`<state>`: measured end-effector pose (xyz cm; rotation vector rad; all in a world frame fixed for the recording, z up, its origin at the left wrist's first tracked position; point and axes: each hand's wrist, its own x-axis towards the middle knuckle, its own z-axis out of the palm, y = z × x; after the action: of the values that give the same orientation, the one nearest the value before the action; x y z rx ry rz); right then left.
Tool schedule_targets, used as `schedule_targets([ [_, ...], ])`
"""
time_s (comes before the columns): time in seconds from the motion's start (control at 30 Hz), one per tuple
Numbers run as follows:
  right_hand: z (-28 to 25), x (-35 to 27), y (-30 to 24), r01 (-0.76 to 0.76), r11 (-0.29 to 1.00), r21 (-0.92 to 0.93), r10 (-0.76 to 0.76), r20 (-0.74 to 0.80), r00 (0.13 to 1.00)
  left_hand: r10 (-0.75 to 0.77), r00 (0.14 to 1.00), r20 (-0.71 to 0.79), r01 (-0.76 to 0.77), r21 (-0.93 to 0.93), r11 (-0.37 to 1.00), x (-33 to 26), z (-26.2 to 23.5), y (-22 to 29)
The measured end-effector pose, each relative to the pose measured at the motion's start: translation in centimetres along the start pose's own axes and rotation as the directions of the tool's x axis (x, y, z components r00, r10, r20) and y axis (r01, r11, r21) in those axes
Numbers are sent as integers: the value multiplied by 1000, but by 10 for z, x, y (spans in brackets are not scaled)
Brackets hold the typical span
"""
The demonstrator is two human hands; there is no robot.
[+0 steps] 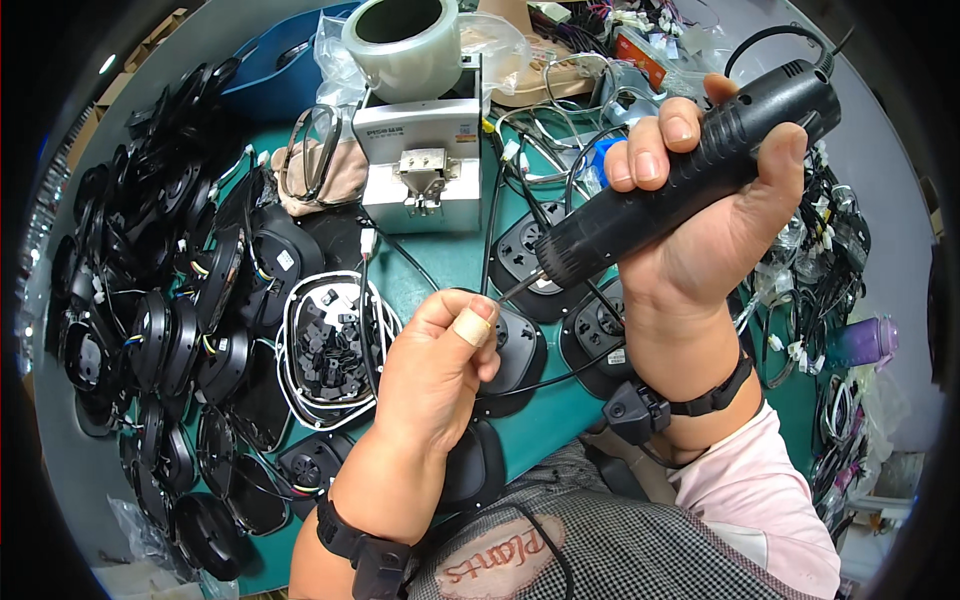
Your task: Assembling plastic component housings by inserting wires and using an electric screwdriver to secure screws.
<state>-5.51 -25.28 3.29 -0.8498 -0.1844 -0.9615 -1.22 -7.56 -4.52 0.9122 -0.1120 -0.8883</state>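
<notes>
My right hand (715,225) grips a black electric screwdriver (690,165), held tilted with its metal bit pointing down-left. My left hand (435,370) has its fingers pinched together right at the bit's tip, with a tan bandage on the thumb; what it pinches is too small to see. Under my left hand lies a round black plastic part (522,352) with a black cable running from it. Two similar black round parts (527,240) (600,335) lie on the green table just beyond.
Several black round parts are piled along the left (150,330). A white-rimmed tray of small black pieces (330,345) sits left of my left hand. A grey metal fixture (420,165), a roll of tape (402,45) and tangled wires (830,260) crowd the back and right.
</notes>
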Motion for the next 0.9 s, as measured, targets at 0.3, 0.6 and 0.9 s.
schedule_targets([
  [0.3, -8, 2, -10, 10, 998, 64, -8, -26, 1000, -100, 990, 100, 98, 29, 995, 3, 24, 6],
  [0.6, -27, 14, -27, 5, 999, 51, -4, -19, 1000, -82, 983, 167, -11, 491, 871, 20, 39, 12],
  [0.9, -53, 72, -9, 196, 929, -315, -206, 2, 979, 242, 852, 464, -418, 882, -219, 79, 46, -7],
])
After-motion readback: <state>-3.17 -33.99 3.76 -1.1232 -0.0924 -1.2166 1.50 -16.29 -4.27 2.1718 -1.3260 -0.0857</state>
